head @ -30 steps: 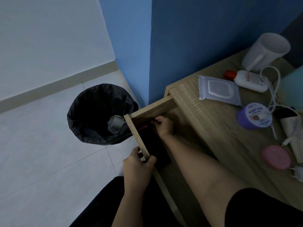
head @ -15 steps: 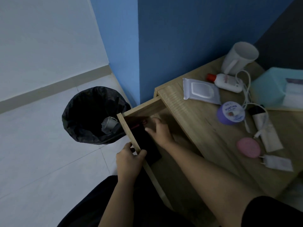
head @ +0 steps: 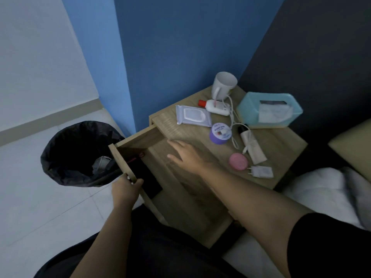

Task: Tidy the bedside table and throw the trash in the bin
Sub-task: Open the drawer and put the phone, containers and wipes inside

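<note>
- The left hand (head: 125, 188) is clamped on the front panel of the open drawer (head: 122, 159), fingers over its top edge and thumb on the inner side.
- The right hand (head: 187, 155) is spread flat with fingers apart, holding nothing, over the front part of the bedside table (head: 281, 143) top just above the drawer opening; whether it touches the wood I cannot tell.
- Inside the drawer lies a flat black object (head: 145, 177) along the front panel, with a thin red item (head: 138, 156) at its far end.
- The bin (head: 78, 153), lined with a black bag, stands on the tiled floor just beside the drawer front; a crumpled pale piece of trash (head: 101, 162) lies in it.
- On the table top: a white mug (head: 222, 85) at the back, a small white bottle with a red cap (head: 215, 107) lying on its side, a pack of wet wipes (head: 192, 115), a purple round tub (head: 220, 133), a pink round case (head: 238, 161), a white tube (head: 254, 149), a white charger plug (head: 261, 171) near the front edge, and a white cable (head: 232, 121) looping between them.
- A teal tissue box (head: 269, 109) sits at the back right of the table.
</note>
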